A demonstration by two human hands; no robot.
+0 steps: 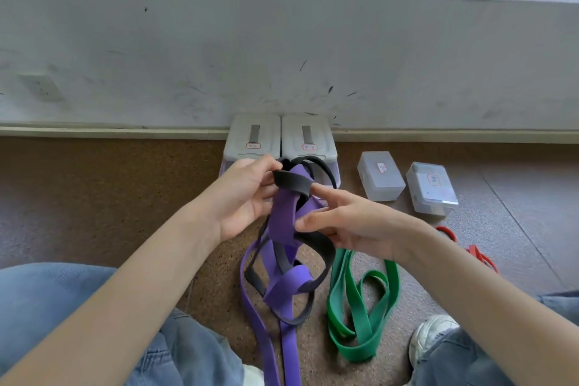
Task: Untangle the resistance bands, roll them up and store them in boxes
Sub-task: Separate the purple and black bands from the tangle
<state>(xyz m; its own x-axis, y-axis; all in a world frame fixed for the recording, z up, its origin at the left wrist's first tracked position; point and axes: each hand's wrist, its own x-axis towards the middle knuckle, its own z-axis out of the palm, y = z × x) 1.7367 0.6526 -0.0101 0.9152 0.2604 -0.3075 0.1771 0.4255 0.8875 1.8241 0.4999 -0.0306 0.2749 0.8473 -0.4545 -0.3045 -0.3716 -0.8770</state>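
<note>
A wide purple band (283,222) and a thinner black band (293,182) are knotted together and hang in front of me, trailing onto the floor. My left hand (247,197) pinches the black band at the top of the tangle. My right hand (341,222) pinches the purple band lower down with thumb and fingers, its index finger stretched toward the black loop. A green band (363,307) lies loose on the floor to the right. A red band (470,247) lies further right, partly behind my right arm.
Two white boxes with open lids (253,135) (308,136) stand against the wall behind the tangle. Two small closed clear boxes (380,175) (432,188) sit on the floor to the right. My jeans-clad knees and a white shoe (432,338) frame the bottom.
</note>
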